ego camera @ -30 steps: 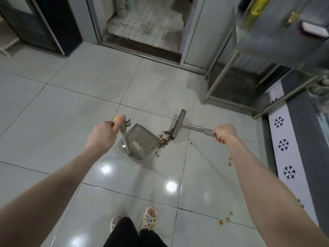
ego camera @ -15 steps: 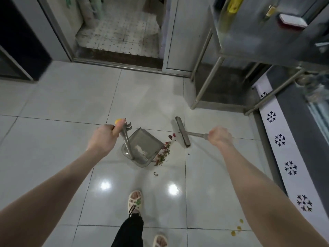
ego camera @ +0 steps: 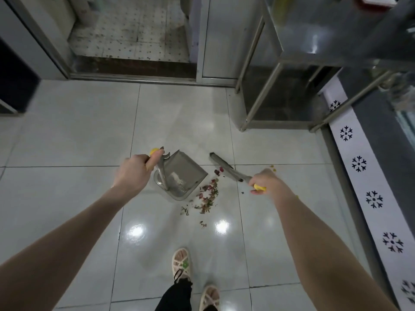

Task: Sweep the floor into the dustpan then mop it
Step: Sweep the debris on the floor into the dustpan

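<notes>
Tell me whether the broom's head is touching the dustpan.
Apart. The head view shows bare tile and scattered debris lying between the head of the broom and the open lip of the dustpan.

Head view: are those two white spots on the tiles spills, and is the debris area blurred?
Head view: the two white spots look like lamp glare on the glossy tiles, not spills; head view: debris, dustpan and broom read clearly; head view: the metal rack, upper right, is smeared, and the wide lens bows the frame edges.
</notes>
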Motion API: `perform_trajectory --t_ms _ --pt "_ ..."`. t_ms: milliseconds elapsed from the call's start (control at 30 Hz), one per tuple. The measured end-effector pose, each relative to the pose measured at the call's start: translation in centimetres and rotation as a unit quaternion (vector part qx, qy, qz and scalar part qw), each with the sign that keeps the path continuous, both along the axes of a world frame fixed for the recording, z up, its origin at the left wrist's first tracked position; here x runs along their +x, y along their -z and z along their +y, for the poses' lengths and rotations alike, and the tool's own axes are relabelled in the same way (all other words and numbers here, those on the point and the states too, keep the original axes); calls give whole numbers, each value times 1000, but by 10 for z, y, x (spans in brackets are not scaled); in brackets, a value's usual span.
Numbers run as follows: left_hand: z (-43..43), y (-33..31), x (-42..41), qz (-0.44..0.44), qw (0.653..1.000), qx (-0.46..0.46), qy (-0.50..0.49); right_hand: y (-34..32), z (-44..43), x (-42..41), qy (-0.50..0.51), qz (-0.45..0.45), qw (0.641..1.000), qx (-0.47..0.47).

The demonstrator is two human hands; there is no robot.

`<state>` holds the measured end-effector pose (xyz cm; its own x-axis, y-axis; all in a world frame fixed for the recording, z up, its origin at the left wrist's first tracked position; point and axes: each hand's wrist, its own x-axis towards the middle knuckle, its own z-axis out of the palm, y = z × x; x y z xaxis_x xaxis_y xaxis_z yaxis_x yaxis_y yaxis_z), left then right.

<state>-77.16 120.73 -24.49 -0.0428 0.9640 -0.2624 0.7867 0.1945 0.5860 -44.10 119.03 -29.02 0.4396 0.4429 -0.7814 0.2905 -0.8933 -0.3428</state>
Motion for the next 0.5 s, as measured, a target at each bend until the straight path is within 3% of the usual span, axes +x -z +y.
perform_trajectory --t_ms 67,233,500 --pt "4 3 -1 7 1000 5 5 -2 3 2 48 74 996 -6" --pt "1 5 -6 11 1000 11 -4 14 2 5 103 149 983 11" --pt "-23 7 1 8 1000 0 -21 38 -14 -6 130 175 976 21"
